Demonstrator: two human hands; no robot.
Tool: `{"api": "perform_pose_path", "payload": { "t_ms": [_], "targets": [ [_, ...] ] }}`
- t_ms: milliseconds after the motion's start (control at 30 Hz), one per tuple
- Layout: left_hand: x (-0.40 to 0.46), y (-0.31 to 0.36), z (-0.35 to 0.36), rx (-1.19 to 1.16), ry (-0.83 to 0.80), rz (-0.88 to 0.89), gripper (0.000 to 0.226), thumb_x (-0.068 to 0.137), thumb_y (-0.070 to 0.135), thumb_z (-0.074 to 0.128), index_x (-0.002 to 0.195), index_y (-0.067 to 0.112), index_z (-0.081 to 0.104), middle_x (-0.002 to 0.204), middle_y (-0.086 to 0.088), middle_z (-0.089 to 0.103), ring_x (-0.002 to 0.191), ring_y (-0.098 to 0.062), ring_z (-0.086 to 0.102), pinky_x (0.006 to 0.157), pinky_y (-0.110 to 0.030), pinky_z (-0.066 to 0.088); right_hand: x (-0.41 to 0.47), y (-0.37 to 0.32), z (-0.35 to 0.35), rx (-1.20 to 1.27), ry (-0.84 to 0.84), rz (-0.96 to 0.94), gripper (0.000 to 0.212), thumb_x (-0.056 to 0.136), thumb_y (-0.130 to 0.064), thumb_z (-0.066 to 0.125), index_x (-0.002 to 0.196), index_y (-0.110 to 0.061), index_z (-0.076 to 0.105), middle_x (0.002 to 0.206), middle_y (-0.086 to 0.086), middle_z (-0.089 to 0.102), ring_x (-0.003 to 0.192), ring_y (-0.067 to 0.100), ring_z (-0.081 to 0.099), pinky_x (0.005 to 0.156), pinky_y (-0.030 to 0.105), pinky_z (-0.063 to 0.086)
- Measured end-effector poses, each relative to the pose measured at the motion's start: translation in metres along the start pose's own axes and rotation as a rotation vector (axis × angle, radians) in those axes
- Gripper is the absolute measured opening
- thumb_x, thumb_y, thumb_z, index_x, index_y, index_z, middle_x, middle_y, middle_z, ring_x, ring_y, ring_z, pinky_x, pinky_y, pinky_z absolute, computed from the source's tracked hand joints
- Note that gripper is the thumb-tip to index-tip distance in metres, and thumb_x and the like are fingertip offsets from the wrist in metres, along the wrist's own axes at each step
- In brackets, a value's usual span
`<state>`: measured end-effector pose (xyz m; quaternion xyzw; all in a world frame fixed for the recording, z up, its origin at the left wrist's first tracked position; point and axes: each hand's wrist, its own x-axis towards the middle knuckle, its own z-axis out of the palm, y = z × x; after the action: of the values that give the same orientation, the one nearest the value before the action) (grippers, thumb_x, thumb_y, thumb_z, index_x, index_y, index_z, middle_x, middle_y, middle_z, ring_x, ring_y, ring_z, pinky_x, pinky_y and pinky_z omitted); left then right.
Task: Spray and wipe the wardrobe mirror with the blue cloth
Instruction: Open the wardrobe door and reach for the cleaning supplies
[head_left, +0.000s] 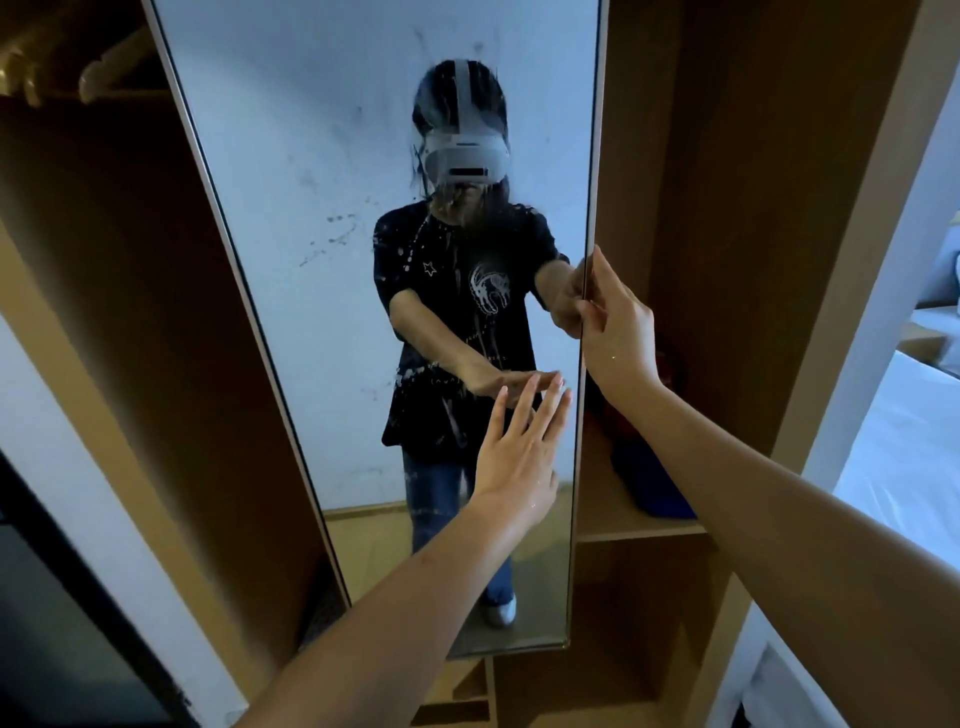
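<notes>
The tall wardrobe mirror (332, 218) fills the middle of the head view, speckled and streaked with spray droplets around its centre. My left hand (519, 452) lies flat with straight fingers against the lower right part of the glass. My right hand (613, 317) grips the mirror's right edge, thumb on the front and fingers behind it. A blue cloth (654, 483) lies on the wooden shelf (644, 530) behind the mirror's right edge, with a red-orange object (618, 415) partly hidden beside it. Neither hand holds a cloth or a bottle.
Open wardrobe compartments of brown wood flank the mirror. Wooden hangers (104, 78) hang at the top left. A white bed (904, 457) lies at the far right beyond the wardrobe side panel (841, 291). A dark surface (62, 623) sits at the lower left.
</notes>
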<state>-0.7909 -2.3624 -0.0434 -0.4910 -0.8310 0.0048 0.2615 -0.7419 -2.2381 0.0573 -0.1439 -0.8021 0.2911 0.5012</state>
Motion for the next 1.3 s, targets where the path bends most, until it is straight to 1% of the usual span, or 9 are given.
{"api": "perform_pose_path", "payload": {
  "t_ms": [133,233,367,500,633,733,833,1067,1300],
  "targets": [
    [-0.002,-0.005,0.001,-0.013,0.047,0.017,0.081,0.095,0.029,0.045,0.154,0.016,-0.010,0.160,-0.004,-0.023,0.147,-0.026,-0.021,0.115,-0.046,-0.019,0.000,0.001,0.000,-0.010,0.005,0.007,0.058,0.098,0.001,0.046,0.151,-0.015,0.030,0.129,0.008,0.059,0.112,0.009,0.051,0.094,0.021,0.043],
    [-0.008,-0.018,-0.005,-0.062,0.115,0.012,0.077,0.094,0.028,0.046,0.156,0.019,0.000,0.161,-0.004,-0.018,0.147,-0.027,-0.019,0.119,-0.046,-0.010,-0.001,0.002,0.000,-0.032,0.025,-0.018,0.058,0.098,-0.002,0.048,0.151,-0.016,0.032,0.131,0.007,0.056,0.114,0.012,0.051,0.095,0.025,0.044],
    [-0.020,-0.055,-0.021,-0.107,0.239,-0.065,0.074,0.091,0.028,0.052,0.154,0.016,0.016,0.163,-0.007,-0.001,0.150,-0.026,-0.006,0.121,-0.044,0.000,-0.005,-0.002,0.001,-0.099,0.081,-0.066,0.067,0.093,-0.002,0.052,0.152,-0.022,0.027,0.149,-0.001,0.039,0.133,0.017,0.040,0.101,0.028,0.039],
    [-0.036,-0.092,-0.040,-0.139,0.337,-0.167,0.071,0.095,0.026,0.050,0.155,0.012,0.014,0.163,-0.009,0.002,0.150,-0.023,-0.003,0.122,-0.046,0.004,-0.014,-0.015,0.011,-0.180,0.122,-0.138,0.072,0.087,0.000,0.054,0.151,-0.021,0.028,0.158,-0.003,0.023,0.142,0.018,0.025,0.104,0.028,0.035],
    [-0.053,-0.131,-0.051,-0.122,0.312,-0.283,0.078,0.095,0.028,0.051,0.155,0.014,0.003,0.163,-0.008,-0.003,0.150,-0.022,-0.008,0.122,-0.048,0.004,-0.018,-0.026,0.022,-0.289,0.042,-0.321,0.069,0.090,-0.013,0.058,0.152,-0.022,0.027,0.160,-0.003,0.016,0.144,0.017,0.015,0.113,0.047,0.033],
    [-0.063,-0.158,-0.053,-0.104,0.282,-0.377,0.080,0.096,0.032,0.053,0.155,0.014,0.003,0.163,-0.009,-0.004,0.150,-0.024,-0.009,0.122,-0.046,0.000,-0.018,-0.029,0.025,-0.399,-0.058,-0.357,0.076,0.090,-0.025,0.061,0.154,-0.026,0.021,0.163,-0.005,0.008,0.147,0.015,0.004,0.118,0.047,0.024],
    [-0.064,-0.176,-0.055,-0.132,0.297,-0.442,0.077,0.097,0.034,0.052,0.155,0.014,0.005,0.163,-0.008,-0.001,0.150,-0.023,-0.008,0.121,-0.044,-0.003,-0.021,-0.029,0.026,-0.430,-0.075,-0.350,0.080,0.090,-0.033,0.064,0.155,-0.028,0.017,0.163,-0.006,0.005,0.148,0.016,0.002,0.118,0.048,0.024],
    [-0.066,-0.200,-0.047,-0.077,0.222,-0.370,0.092,0.091,0.034,0.065,0.156,0.021,0.002,0.163,-0.008,-0.003,0.150,-0.026,-0.008,0.120,-0.045,0.000,-0.024,-0.022,0.028,-0.520,-0.138,-0.320,0.096,0.084,-0.045,0.070,0.155,-0.030,0.007,0.163,-0.007,-0.005,0.149,0.016,-0.004,0.120,0.047,0.020],
    [-0.060,-0.205,-0.029,-0.043,0.199,-0.352,0.106,0.081,0.037,0.076,0.156,0.023,0.002,0.163,-0.010,-0.007,0.149,-0.031,-0.010,0.119,-0.049,0.003,-0.032,-0.011,0.037,-0.583,-0.171,-0.271,0.105,0.080,-0.043,0.075,0.155,-0.032,0.003,0.162,-0.005,-0.012,0.149,0.017,-0.012,0.120,0.048,0.019]
  ]
}}
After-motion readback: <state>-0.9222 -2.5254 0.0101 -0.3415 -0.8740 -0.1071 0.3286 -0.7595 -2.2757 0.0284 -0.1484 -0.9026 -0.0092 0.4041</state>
